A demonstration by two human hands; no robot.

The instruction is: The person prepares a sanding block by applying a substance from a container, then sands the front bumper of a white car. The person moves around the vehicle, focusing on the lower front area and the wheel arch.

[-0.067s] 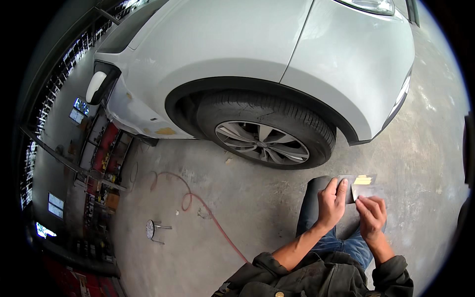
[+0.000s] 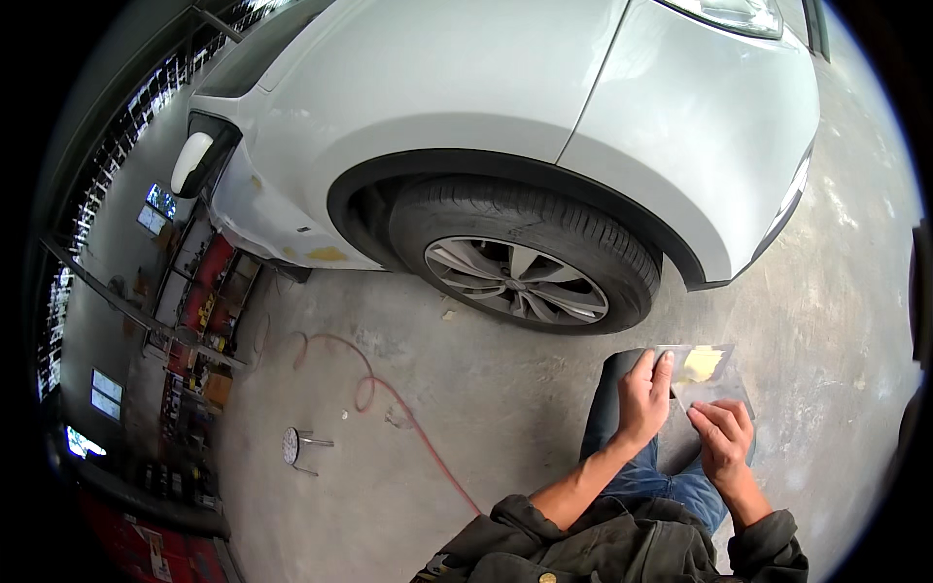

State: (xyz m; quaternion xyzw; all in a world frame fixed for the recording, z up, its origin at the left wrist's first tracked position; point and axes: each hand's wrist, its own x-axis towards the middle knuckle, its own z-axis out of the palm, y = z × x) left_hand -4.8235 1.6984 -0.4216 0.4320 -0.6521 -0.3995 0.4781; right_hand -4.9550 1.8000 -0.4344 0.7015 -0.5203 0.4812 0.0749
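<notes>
My left hand (image 2: 643, 400) is closed on the near edge of a thin grey putty board (image 2: 721, 361), with its thumb on top. A smear of pale yellow putty (image 2: 702, 364) lies on the board. In my right hand (image 2: 721, 435), fingers pinched, is a thin flat grey putty spreader (image 2: 719, 391), its blade just below the putty and overlapping the board. Whether the blade touches the board I cannot tell. Both hands are above my lap, in front of the white car's front wheel (image 2: 515, 282).
The white car (image 2: 466, 87) fills the far side; yellow filler patches (image 2: 328, 254) mark its door. A red hose (image 2: 413, 418) curls across the concrete floor. A small round stool (image 2: 292, 445) lies tipped over at left. Shelves with tools (image 2: 199, 321) line the left.
The spreader has turned and shifted lower, with my right hand slightly down and left. More of the yellow putty shows, now as a broader patch. My left hand keeps its grip.
</notes>
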